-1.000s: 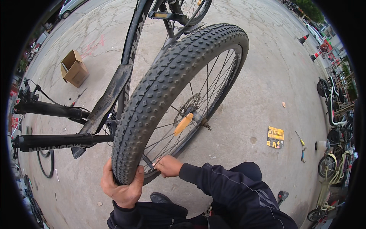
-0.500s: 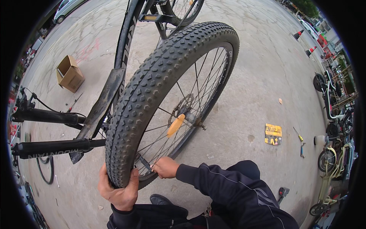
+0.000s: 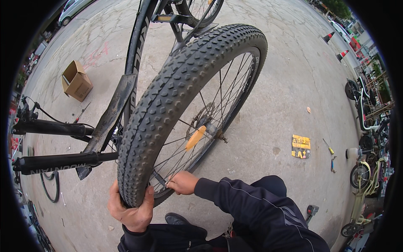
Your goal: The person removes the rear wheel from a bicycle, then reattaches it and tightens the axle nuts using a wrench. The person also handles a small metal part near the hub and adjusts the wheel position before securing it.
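Gripping the tyre [image 3: 176,105] from below, your left hand [image 3: 131,209] has fingers curled tight around the tread. Tyre stands tilted on an upturned bike, centre frame. Your right hand [image 3: 181,183] pinches something small at the rim beside the spokes [image 3: 218,105]; what, you cannot tell.

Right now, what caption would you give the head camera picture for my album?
Left hand grips a knobby bike tyre while the right hand works at the spokes.
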